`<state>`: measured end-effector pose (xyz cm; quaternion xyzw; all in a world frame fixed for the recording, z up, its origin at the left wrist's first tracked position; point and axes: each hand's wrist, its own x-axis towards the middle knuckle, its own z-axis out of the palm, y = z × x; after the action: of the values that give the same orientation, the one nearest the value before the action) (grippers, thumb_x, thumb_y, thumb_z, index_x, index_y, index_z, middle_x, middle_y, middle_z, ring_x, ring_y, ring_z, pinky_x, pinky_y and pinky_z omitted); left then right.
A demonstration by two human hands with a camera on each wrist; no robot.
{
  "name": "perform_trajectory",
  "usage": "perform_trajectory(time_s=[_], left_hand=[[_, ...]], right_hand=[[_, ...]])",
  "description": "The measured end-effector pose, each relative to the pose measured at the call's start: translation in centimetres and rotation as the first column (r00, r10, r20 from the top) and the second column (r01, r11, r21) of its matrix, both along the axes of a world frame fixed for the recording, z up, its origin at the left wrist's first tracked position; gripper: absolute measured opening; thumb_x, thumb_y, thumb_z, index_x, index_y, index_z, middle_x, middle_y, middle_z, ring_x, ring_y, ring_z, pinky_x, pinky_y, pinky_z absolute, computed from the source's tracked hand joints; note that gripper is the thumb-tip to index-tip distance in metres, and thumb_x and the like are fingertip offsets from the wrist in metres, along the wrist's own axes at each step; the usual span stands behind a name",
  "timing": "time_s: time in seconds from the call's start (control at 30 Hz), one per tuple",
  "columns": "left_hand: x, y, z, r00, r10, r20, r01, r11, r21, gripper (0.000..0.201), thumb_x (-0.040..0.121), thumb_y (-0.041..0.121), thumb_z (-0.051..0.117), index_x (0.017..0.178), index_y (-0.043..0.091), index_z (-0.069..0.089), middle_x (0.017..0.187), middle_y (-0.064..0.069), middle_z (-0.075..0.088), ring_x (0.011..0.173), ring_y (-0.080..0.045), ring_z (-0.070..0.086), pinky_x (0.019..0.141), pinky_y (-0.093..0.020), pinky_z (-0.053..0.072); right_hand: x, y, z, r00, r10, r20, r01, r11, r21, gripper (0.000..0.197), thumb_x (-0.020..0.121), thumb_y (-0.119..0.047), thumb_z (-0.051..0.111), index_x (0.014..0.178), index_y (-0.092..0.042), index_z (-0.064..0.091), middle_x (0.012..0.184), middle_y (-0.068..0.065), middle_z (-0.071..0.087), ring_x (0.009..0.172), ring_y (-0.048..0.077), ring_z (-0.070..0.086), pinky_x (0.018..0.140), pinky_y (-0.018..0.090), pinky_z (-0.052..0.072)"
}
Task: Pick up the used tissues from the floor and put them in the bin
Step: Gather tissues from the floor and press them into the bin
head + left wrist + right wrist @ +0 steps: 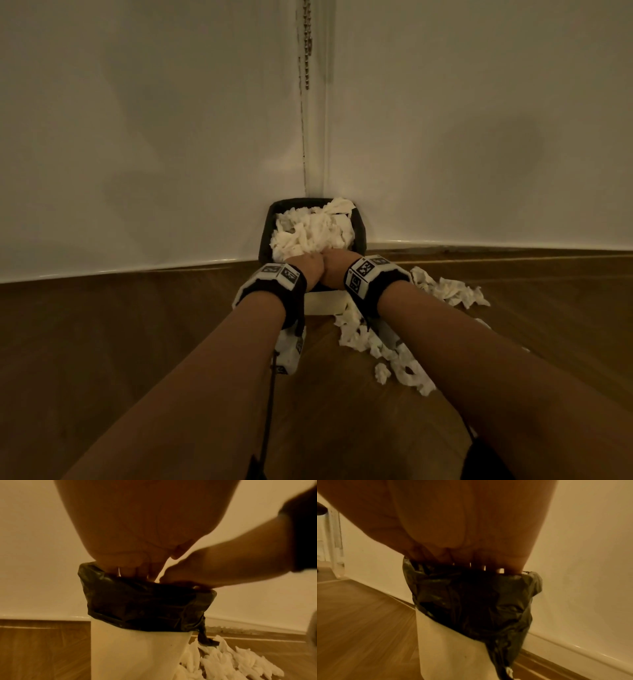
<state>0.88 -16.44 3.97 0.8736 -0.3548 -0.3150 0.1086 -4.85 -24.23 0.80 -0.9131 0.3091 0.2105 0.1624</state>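
Both forearms (212, 370) stretched forward and down, left hand (308, 269) and right hand (337, 267) touching side by side, pushed into crumpled paper (313, 229) heaped in black-lined bin (266, 236) at wall corner. Each grip slack, fingers (488, 555) straight down past rim, tips buried. More scraps (445, 289) on floor (137, 342), right of bin
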Motion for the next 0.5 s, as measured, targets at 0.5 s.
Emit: perform_trajectory(time_s=[0.5], left_hand=[[0.8, 1.7, 0.5, 0.970, -0.086, 0.229, 0.084, 0.996, 0.016, 0.071, 0.091, 0.061, 0.028, 0.148, 0.020, 0.019, 0.150, -0.017, 0.023, 0.134, -0.037, 0.028, 0.110, -0.047, 0.029]], right_hand=[[-3.1, 1.8, 3.2, 0.986, -0.040, 0.159, 0.035, 0.999, 0.034, 0.044, 0.102, -0.028, 0.026, 0.133, -0.005, 0.046, 0.135, 0.018, 0.048, 0.120, 0.031, 0.049, 0.102, 0.038, 0.037]])
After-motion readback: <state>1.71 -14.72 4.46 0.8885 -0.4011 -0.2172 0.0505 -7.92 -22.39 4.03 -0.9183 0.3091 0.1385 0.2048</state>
